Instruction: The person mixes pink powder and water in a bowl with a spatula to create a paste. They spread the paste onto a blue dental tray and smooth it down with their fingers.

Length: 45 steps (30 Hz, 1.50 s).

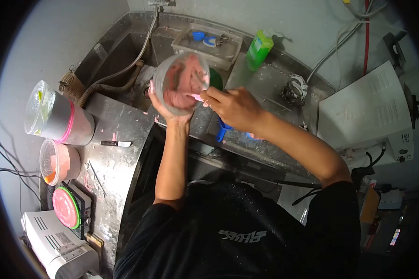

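Over the steel table [121, 153], the left hand [165, 108] cups a clear bowl [181, 83] of pink paste from below — its grip closed around the tilted bowl — while the right hand [233, 106] pinches a spatula [195, 96] inside it, and behind stands a green bottle [259, 49].

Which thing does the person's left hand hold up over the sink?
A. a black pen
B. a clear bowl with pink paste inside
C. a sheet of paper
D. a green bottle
B: the left hand cups the clear bowl from below, pink paste showing inside, while the right hand works a tool in it.
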Motion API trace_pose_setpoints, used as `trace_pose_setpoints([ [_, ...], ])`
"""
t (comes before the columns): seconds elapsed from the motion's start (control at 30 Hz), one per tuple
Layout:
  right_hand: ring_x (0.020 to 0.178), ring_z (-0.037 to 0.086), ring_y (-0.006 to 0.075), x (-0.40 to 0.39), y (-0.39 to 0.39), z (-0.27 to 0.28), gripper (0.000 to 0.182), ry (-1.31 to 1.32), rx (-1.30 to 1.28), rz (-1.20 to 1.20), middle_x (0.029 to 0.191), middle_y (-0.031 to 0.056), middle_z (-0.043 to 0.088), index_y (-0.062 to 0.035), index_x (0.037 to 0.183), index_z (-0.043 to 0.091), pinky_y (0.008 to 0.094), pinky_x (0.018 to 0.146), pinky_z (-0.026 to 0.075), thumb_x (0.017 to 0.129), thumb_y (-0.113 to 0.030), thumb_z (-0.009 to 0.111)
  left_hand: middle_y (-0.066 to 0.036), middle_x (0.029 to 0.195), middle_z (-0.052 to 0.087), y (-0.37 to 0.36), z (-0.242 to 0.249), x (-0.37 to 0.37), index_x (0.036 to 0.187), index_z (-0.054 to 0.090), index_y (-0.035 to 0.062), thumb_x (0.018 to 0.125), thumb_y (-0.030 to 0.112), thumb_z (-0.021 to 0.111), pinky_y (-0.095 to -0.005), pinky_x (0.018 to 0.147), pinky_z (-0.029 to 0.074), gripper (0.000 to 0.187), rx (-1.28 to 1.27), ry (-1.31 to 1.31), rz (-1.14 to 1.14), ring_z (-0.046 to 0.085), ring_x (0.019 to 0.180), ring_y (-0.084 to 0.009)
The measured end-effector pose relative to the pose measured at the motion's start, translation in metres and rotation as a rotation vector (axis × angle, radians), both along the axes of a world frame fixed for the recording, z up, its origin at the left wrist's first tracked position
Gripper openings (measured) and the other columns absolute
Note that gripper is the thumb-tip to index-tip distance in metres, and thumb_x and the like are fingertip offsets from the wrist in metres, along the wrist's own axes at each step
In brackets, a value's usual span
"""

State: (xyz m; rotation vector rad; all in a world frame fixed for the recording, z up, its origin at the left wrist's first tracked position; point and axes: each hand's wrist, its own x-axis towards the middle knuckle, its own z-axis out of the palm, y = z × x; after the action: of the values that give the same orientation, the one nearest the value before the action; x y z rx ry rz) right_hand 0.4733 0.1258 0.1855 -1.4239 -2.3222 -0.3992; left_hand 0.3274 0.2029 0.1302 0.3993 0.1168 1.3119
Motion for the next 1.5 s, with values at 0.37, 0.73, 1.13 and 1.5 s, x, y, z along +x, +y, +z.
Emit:
trace_pose_setpoints([
  [0.37, 0.064, 0.061, 0.0377, 0.015, -0.024, -0.018, 0.014, 0.623, -0.254, -0.059, 0.070, 0.0179, 0.063, -0.0034, 0.094, 0.065, 0.0424, 0.060, 0.050, 0.083, -0.010, 0.057, -0.016, 0.129, 0.050, 0.012, -0.016, 0.071, 0.131, 0.044, 0.0086, 0.089, 0.060, 0.030, -0.0523, 0.103, 0.034, 0.068, 0.128, -0.397, 0.019, 0.046, 0.120, -0.0335],
  [0.73, 0.062, 0.062, 0.0356, 0.023, -0.005, 0.005, 0.024, 0.116, -0.156, -0.206, 0.071, 0.0143, 0.062, -0.0106, 0.104, 0.061, 0.0450, 0.057, 0.050, 0.080, -0.011, 0.059, -0.014, 0.119, 0.057, -0.010, -0.027, 0.020, 0.122, 0.052, 0.0045, 0.087, 0.057, 0.038, -0.0454, 0.093, 0.046, 0.064, -0.098, -0.226, -0.006, 0.055, 0.109, -0.0319],
  [1.13, 0.047, 0.033, 0.0056, -0.006, -0.039, -0.075, 0.022, 1.429, -1.141, 0.183, 0.061, -0.0009, 0.043, -0.0001, 0.091, 0.054, 0.0228, 0.044, 0.031, 0.097, -0.015, 0.039, -0.012, 0.119, 0.057, -0.003, -0.042, 0.023, 0.120, 0.054, 0.0038, 0.088, 0.049, 0.040, -0.0462, 0.096, 0.040, 0.056, -0.062, -0.056, -0.115, 0.053, 0.109, -0.0296],
  [1.5, 0.055, 0.046, 0.0100, 0.125, -0.058, -0.069, 0.022, 1.062, -1.115, -0.083, 0.066, 0.0041, 0.058, 0.0032, 0.092, 0.060, 0.0256, 0.050, 0.039, 0.093, -0.016, 0.048, -0.016, 0.135, 0.042, -0.001, -0.112, 0.025, 0.132, 0.039, 0.0136, 0.080, 0.058, 0.049, -0.0629, 0.094, 0.036, 0.070, -0.469, -0.472, 0.145, 0.042, 0.121, -0.0380],
])
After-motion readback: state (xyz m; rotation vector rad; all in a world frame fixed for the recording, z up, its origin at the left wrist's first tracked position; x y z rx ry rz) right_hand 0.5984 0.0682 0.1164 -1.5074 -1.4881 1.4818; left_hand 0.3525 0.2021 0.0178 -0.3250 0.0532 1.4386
